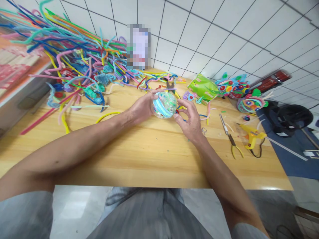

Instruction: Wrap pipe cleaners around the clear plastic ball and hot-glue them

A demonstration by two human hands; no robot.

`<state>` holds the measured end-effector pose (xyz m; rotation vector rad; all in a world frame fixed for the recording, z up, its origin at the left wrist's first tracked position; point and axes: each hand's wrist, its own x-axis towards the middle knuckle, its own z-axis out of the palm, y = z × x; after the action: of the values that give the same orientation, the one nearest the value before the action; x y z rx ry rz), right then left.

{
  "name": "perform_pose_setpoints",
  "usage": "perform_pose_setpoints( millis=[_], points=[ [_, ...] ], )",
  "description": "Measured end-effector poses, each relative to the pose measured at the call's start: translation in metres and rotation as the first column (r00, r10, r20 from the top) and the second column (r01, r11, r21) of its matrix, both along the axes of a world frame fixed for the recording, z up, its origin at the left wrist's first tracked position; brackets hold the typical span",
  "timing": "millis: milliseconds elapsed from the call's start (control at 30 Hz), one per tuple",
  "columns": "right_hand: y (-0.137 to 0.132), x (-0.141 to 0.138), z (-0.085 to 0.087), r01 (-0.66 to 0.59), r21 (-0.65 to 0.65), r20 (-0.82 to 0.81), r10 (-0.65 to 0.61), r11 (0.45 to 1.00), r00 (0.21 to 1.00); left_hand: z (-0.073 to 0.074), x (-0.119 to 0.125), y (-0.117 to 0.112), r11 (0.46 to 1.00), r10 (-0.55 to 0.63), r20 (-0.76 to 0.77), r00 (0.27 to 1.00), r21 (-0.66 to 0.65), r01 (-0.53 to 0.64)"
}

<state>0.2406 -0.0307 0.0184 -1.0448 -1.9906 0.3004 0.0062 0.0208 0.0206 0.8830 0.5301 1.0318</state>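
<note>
A clear round ball [164,105] with light blue, white and green strands showing through sits above the middle of the table. My left hand [144,108] is closed round its left side, palm turned inward. At the right edge of the ball, the curved thumb and fingertips of my right hand [189,120] rest against it, with a gap between thumb and index finger. A small red and blue piece [177,112] shows by the right fingertips. Behind the ball lie a dark-handled tool [170,85] and loose pipe cleaners [149,79].
A large heap of coloured pipe cleaners [82,63] fills the left back. A green packet [203,87] and decorated balls with faces [251,104] stand back right. Nearer lie a utility knife [223,124], yellow-handled pliers [234,146] and a yellow glue gun [253,136]. A phone-like screen [139,48] leans against the wall.
</note>
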Motion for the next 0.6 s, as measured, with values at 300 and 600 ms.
perform_pose_setpoints(
  millis=[300, 600],
  points=[
    [-0.017, -0.017, -0.01, 0.121, 0.32, 0.099, -0.16, 0.94, 0.982, -0.008, 0.006, -0.006, 0.996, 0.067, -0.05, 0.996, 0.061, -0.064],
    [-0.018, -0.02, -0.016, 0.113, 0.256, 0.106, -0.144, 0.96, 0.984, -0.014, 0.012, -0.01, 0.992, 0.126, -0.052, 0.991, 0.005, -0.126]
  ],
)
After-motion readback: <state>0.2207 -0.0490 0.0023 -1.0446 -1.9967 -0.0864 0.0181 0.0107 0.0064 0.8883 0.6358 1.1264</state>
